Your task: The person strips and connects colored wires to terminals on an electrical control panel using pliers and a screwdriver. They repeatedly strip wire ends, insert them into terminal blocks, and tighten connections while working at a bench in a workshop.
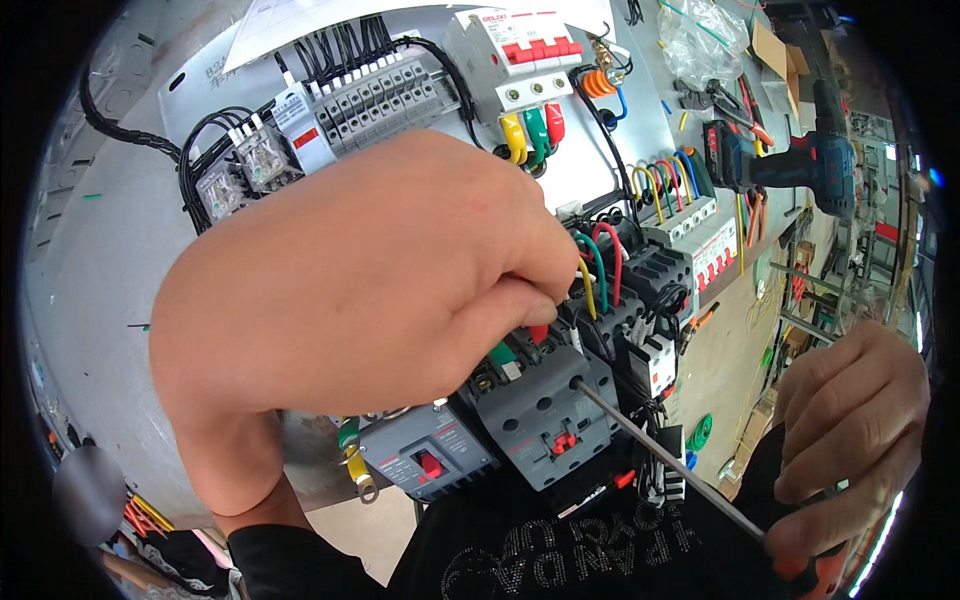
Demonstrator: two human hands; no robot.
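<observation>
From the lower left my left arm reaches across the panel. My left hand (470, 230) is closed in a pinch above a grey moulded-case circuit breaker (525, 430); its fingertips hide what they hold. A red sleeve (539, 333) and a green sleeve (502, 354) show just below the fingers, at the breaker's terminals. At the lower right, my right hand (850, 430) is wrapped around the orange-red handle of a screwdriver (670, 455). The screwdriver's long shaft runs up to the left, its tip at a round hole in the breaker's face.
Beside it sits another grey breaker (425, 455) with a red toggle. Contactors (620, 310) with yellow, green and red wires stand to the right. A large breaker (515, 60), terminal blocks (380, 105) and relays (262, 160) lie farther back. A cordless drill (800, 165) and pliers (735, 110) rest at the far right.
</observation>
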